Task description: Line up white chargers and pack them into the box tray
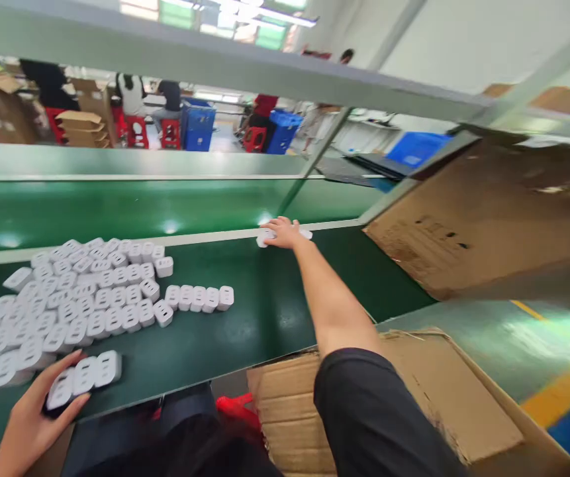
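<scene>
My left hand (41, 404) is curled round a short row of three white plug-in chargers (85, 376) with dark slots in their faces, at the front left of the dark green work surface. Further off, my right hand (283, 232) reaches across to the pale strip at the back. Its fingers are bent over white chargers (263, 238), which show on both sides of the hand; the middle is hidden under the palm. Behind my left hand lies a large group of the same chargers (86, 291), packed in uneven rows. A separate line of several chargers (198, 298) sticks out to its right.
A large cardboard box (493, 218) stands tilted at the right end of the surface. Another open carton (453, 391) sits below the front edge, beside my right arm. A grey metal beam (215, 73) crosses above. People sit on red stools (137, 131) in the background near blue crates (198, 124).
</scene>
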